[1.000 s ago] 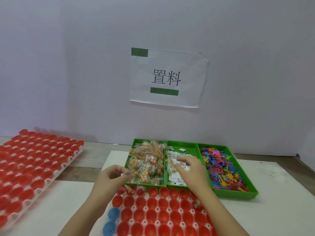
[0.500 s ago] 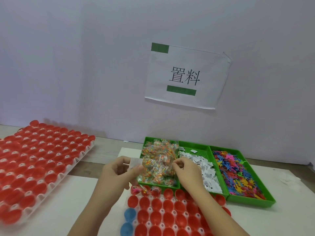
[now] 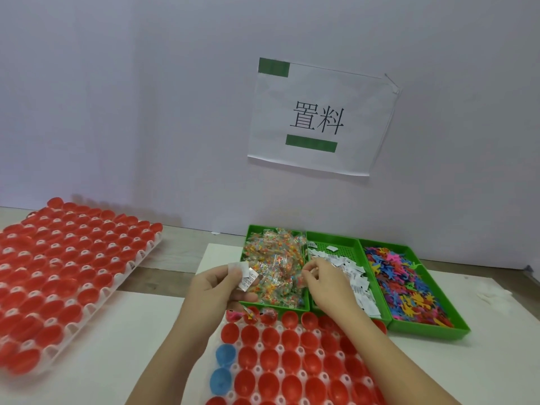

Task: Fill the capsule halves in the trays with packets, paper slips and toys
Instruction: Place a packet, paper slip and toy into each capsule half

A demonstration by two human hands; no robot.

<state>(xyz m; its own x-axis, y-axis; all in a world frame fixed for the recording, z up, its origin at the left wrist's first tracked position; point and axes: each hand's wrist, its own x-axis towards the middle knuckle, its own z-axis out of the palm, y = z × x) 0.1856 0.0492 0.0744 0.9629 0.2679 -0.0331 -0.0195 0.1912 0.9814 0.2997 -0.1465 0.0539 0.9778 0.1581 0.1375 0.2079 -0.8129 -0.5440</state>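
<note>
Checking grips: logged left hand point(image 3: 214, 287) pinching paper slips point(image 3: 245, 274) just beside packets point(image 3: 274, 258). Logged right hand point(image 3: 328, 287) curled over packets' right edge; could not tell whether anything held.

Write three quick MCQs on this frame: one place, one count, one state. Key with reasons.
1. Which green bin holds the loose paper slips? A left; B middle; C right
2. How many blue capsule halves show in the front tray? A none; B two; C five
3. The left hand is: A pinching printed slips; B flat on the table; C gripping a toy

Key:
1 B: the slips lie in the middle bin, between the packets and the toys.
2 B: two blue ones sit in the left column, and the rest are red.
3 A: the thumb and fingers pinch the slips.
</note>
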